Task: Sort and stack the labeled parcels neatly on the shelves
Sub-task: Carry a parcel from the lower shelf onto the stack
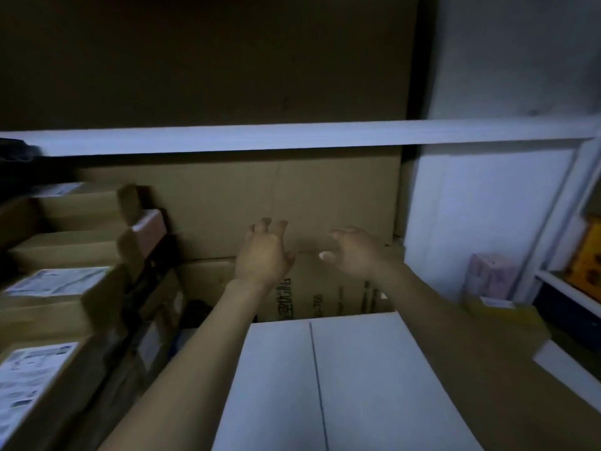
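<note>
Labelled parcels are stacked at 9 o'clock with the labels facing out, probably so they read at a glance. Left hand, just left of centre, is empty with fingers spread and half curled. Right hand beside it is the same: loose, gripping nothing. Both reach over the white box at 6 o'clock toward the printed carton behind it. Can't tell if they touch it; my guess is they're lining up a two-sided grab. Pink box and yellow parcel sit at 3–4 o'clock, parked against the upright.
</note>
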